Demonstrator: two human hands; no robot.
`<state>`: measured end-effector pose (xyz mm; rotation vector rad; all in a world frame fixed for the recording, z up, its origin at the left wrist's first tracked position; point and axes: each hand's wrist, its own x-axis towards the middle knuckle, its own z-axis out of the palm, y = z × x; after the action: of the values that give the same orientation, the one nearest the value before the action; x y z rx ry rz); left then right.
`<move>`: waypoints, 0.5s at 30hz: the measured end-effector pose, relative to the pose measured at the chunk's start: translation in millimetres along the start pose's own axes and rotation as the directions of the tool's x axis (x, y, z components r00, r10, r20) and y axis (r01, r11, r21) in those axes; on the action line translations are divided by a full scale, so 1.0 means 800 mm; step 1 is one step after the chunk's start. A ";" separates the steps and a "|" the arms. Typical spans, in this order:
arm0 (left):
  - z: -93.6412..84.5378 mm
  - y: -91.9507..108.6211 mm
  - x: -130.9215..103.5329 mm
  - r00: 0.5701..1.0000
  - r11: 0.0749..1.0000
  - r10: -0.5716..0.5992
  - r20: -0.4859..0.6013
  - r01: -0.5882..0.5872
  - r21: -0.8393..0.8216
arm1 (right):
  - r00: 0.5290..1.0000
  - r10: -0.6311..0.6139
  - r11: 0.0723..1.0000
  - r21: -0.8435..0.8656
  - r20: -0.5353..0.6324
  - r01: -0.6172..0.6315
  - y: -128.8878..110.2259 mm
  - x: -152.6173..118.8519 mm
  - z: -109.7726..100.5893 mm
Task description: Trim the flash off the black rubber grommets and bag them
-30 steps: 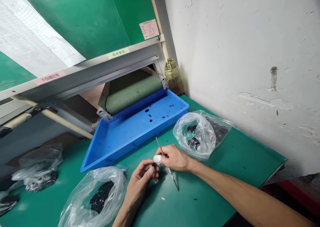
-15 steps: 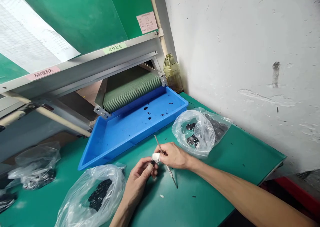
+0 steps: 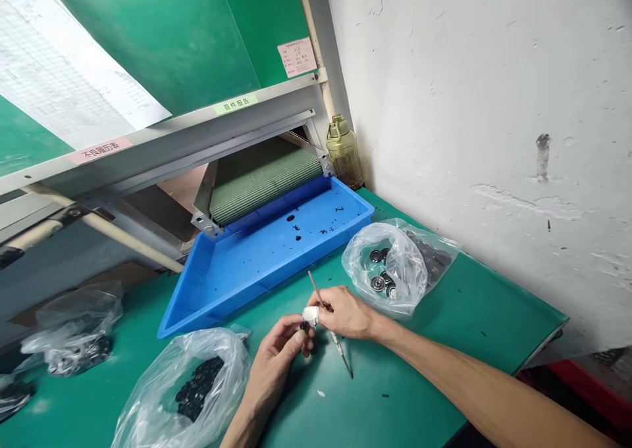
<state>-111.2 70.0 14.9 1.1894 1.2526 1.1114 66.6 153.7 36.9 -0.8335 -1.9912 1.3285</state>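
My left hand (image 3: 280,350) is closed in a pinch on a small black part (image 3: 305,325), mostly covered by the fingers. Close against it, my right hand (image 3: 348,311) grips a slim, pointed metal tool (image 3: 340,349) with white wrapping along its lower half. The tool slants, one end up past the knuckles and the tip down near the table. Something white (image 3: 311,315), like a wrap, sits at the right fingertips, touching or almost touching the black part. Whether the tool meets that part I cannot tell.
A clear bag of black pieces (image 3: 200,385) lies at the left, another bag with round black parts (image 3: 378,256) at the right. Behind stands a blue tray (image 3: 237,290) with black scraps, below a green conveyor belt (image 3: 266,178). A bottle (image 3: 344,152) stands by the wall.
The whole view has shifted slightly, so everything sits a little lower and to the right. Both hands keep nearly the same pose and hold the same things.
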 end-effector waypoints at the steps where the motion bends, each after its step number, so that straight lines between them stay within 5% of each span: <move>1: 0.000 0.000 0.000 1.000 1.000 0.002 0.005 -0.002 -0.007 | 1.000 -0.001 1.000 0.005 -0.001 0.002 0.000 0.000 0.000; 15: -0.001 -0.002 0.001 1.000 1.000 0.005 -0.001 -0.005 -0.022 | 1.000 0.001 1.000 -0.023 -0.004 -0.001 0.002 0.000 0.002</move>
<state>-112.2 71.1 13.0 1.1756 1.2359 1.1270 65.3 153.0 34.9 -0.8472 -2.0071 1.3055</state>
